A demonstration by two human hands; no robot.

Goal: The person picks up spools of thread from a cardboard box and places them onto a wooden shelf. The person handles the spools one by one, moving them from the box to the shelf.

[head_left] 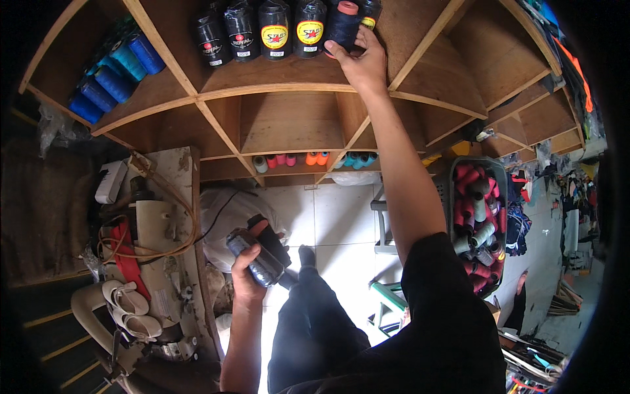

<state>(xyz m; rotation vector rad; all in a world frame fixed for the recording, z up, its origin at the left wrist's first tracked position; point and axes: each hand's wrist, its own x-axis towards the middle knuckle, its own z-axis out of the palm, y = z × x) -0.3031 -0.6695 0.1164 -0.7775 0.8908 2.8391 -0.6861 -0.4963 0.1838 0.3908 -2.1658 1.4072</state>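
Note:
My right hand (pixel 365 67) reaches up into a shelf compartment, thumb and fingers closed round a dark navy thread spool (pixel 343 27) with a pinkish-red cone top. To its left stand several black thread spools (pixel 274 33) in plastic wrap with round labels, and another wrapped one is partly hidden behind my right hand. Lower down, my left hand (pixel 247 282) grips two dark thread spools together. One is a plastic-wrapped spool (pixel 261 264); behind it is a dark spool (pixel 272 240) with an orange-red cone end. The far fingers of that hand are mostly hidden.
Blue spools (pixel 111 82) fill the left compartment of the wooden shelf (pixel 275 87). Smaller coloured spools line a lower compartment. A sewing machine (pixel 154 230) on a worn table stands left. A dark crate (pixel 451 190) of red and grey spools is right, near a green stool (pixel 387 289).

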